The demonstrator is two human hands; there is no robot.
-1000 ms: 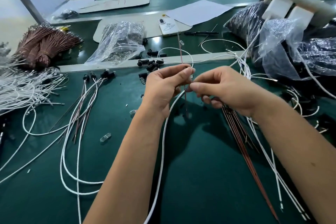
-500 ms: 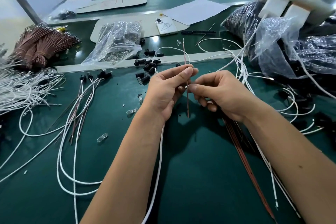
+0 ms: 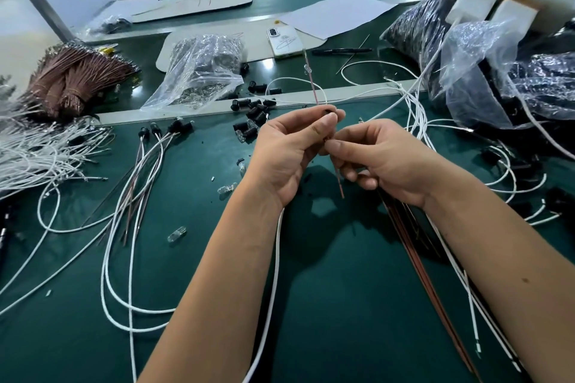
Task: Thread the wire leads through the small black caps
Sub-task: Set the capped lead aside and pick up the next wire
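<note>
Both hands are meeting up over the green counter [image 3: 342, 305], fingertips nearly touching. The left hand [image 3: 289, 152] is pinching a small black cap [image 3: 329, 111] between thumb and forefinger, and the right hand [image 3: 385, 158] is pinching the thin reddish wire lead [image 3: 312, 87] just below it, with the other fingers curling under. The lead is standing almost upright: the top part is sticking up past the left fingers with a tiny clear bulb [image 3: 307, 68] near its tip, and the bottom end is poking out below the hands. Can't really tell whether the lead is already inside the cap, the fingers are covering that spot.

A white cable [image 3: 273, 274] is running down from under the left wrist toward the bottom edge. A loose pile of black caps [image 3: 253, 112] is sitting on the counter just beyond the left hand, next to a clear plastic bag [image 3: 199, 71]. A few finished leads with caps [image 3: 161, 129] are lying off to the left, by a heap of white wires [image 3: 37, 152] and a bundle of brown wires [image 3: 74, 78]. A bunch of reddish leads [image 3: 429, 286] is lying under the right forearm.
</note>
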